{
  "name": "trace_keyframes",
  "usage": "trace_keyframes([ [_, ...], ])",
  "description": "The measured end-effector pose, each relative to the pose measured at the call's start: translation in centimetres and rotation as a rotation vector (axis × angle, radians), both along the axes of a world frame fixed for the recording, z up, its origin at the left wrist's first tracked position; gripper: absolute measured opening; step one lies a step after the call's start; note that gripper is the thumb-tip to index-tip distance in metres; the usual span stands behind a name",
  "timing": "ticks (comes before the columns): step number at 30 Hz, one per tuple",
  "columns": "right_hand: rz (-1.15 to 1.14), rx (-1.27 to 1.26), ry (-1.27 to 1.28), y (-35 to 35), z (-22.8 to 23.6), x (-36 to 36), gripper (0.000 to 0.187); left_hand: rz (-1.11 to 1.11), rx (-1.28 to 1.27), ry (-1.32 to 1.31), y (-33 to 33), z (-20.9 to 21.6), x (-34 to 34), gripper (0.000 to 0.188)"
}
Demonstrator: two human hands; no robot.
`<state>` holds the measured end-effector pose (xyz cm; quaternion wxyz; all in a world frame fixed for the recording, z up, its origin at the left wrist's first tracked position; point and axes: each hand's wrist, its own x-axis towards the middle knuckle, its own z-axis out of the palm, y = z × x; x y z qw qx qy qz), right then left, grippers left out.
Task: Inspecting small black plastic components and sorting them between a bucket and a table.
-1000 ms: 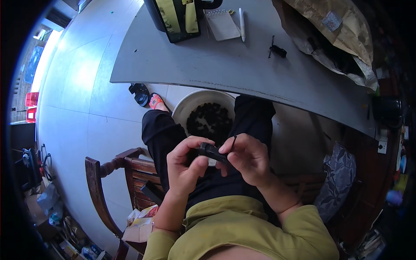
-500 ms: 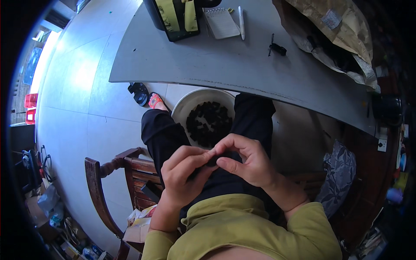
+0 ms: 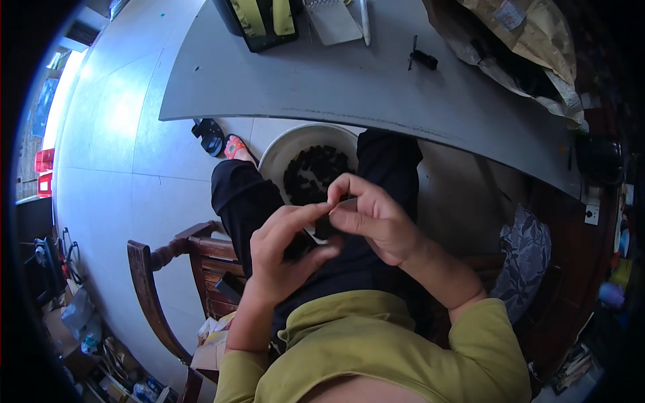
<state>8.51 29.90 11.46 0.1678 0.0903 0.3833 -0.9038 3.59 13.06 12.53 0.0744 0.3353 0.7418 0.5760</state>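
1. Both hands meet at frame centre: your left hand and right hand pinch a small black part between curled fingertips, above your lap.
2. It's mostly hidden; a loose pinch could drop it beside the white bowl of dark pieces, onto the floor.

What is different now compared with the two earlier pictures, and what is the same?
The left hand and right hand drew together over the lap and closed around the small black part. One second ago it lay exposed between the fingers with a thin piece sticking up; now it is mostly hidden. Both hands kept hold throughout. The white bowl of dark pieces, the grey table and the chair stayed put.
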Motion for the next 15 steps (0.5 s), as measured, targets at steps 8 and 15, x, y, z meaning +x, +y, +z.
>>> trace_keyframes([
  [8,0.068,-0.099,0.119,-0.8,-0.5,0.8,0.050,0.037,0.141,0.060,-0.9,-0.8,-0.1,0.032],
  [15,0.249,0.114,0.074,0.0,0.2,2.0,0.017,-0.204,0.022,0.128,-1.5,0.2,-0.2,0.028],
])
